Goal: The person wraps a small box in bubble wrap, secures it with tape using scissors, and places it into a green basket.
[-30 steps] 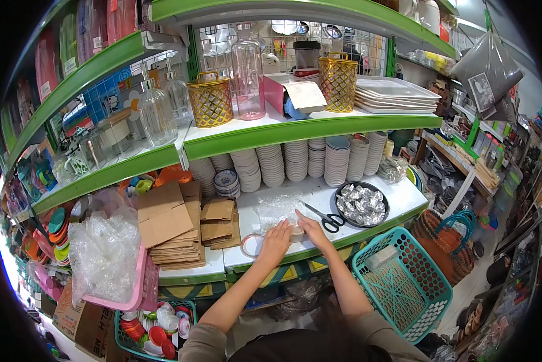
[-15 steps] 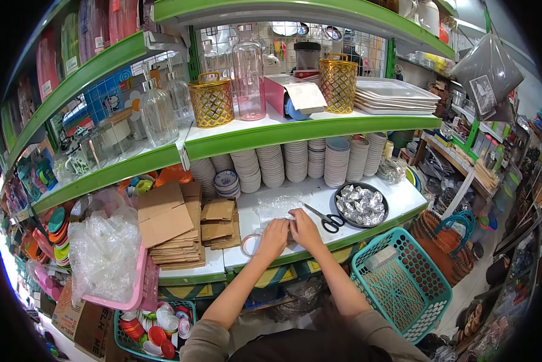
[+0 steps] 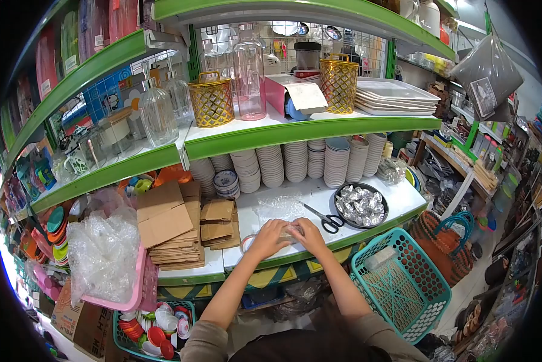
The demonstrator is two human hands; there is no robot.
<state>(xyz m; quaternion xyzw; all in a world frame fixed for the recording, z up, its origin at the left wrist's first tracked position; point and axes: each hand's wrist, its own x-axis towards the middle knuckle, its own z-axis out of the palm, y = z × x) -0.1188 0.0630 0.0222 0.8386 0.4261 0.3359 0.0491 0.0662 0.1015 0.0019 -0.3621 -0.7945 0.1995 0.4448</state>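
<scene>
My left hand (image 3: 269, 239) and my right hand (image 3: 309, 235) are close together at the shelf's front edge. Their fingers are closed around a small packet in clear plastic (image 3: 291, 233); its contents are mostly hidden. A sheet of clear bubble wrap (image 3: 279, 206) lies flat just beyond the hands. Partly behind my left hand is a roll of tape (image 3: 245, 244). To the right of my right hand rest black-handled scissors (image 3: 331, 224), blades pointing up and left. Beside them a round black tray (image 3: 387, 212) holds several silvery, shiny pieces (image 3: 360, 204).
Cardboard pieces (image 3: 168, 226) are stacked at left, beside a pink basket (image 3: 147, 280) heaped with bubble wrap (image 3: 105, 253). Stacked bowls (image 3: 271, 166) line the back under an upper green-edged shelf (image 3: 313, 128). A turquoise basket (image 3: 440, 295) stands below right, another with colourful items (image 3: 156, 332) below left.
Both hands have tilted and lowered slightly, with the fingers now curled around the packet from both sides. More of the packet shows between them, and my left hand covers more of the tape.
</scene>
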